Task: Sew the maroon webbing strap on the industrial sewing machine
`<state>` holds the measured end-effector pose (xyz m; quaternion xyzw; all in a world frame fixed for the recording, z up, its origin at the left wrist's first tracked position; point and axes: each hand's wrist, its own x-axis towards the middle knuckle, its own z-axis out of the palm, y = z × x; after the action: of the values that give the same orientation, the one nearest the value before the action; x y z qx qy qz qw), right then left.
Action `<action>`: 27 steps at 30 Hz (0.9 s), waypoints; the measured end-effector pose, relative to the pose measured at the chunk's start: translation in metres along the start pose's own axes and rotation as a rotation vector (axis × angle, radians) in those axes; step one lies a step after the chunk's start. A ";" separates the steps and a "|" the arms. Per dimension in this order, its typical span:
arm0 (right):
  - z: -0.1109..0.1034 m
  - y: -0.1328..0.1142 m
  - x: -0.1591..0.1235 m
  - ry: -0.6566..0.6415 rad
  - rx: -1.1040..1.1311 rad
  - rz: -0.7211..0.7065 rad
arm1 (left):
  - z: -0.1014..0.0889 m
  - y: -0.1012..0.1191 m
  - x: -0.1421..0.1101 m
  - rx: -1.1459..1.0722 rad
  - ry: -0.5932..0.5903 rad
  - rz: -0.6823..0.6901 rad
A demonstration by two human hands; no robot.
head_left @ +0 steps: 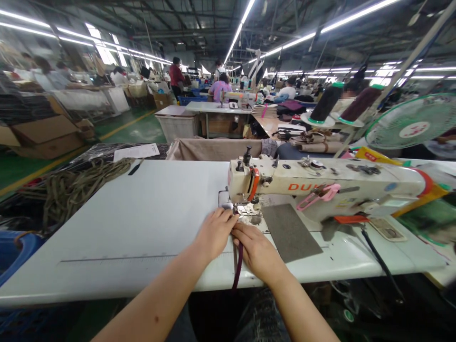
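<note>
A narrow dark purple strap (238, 268) runs from the front table edge up to the presser foot area of a white sewing machine (278, 180). My left hand (216, 231) lies at the left of the needle plate (245, 210), its closed fingers pressing on the strap's far end. Just right of it, my right hand (255, 248) has its fingers curled over the strap, thumb tucked in beside it. The two hands touch at the fingertips. Under them, the strap's far end is hidden.
A grey-brown pad (292, 232) lies right of my hands. Pink-handled snips (318, 195) hang on the machine. Thread cones (326, 102) and a green fan (415, 123) stand behind. Tangled straps (89, 185) lie left, beside a blue basket (17, 251). People work further back.
</note>
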<state>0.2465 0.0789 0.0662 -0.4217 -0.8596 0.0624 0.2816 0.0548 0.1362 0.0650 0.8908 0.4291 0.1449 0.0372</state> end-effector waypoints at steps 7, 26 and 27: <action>0.003 -0.001 0.000 0.021 -0.022 0.045 | 0.007 0.001 -0.006 0.054 0.068 -0.004; 0.004 -0.001 -0.003 0.071 -0.125 0.069 | 0.018 -0.005 -0.007 0.019 0.215 0.103; 0.004 -0.001 -0.003 0.074 -0.127 0.070 | 0.018 -0.006 -0.007 0.018 0.222 0.113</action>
<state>0.2448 0.0768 0.0618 -0.4704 -0.8357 0.0018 0.2834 0.0515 0.1352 0.0448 0.8922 0.3811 0.2407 -0.0268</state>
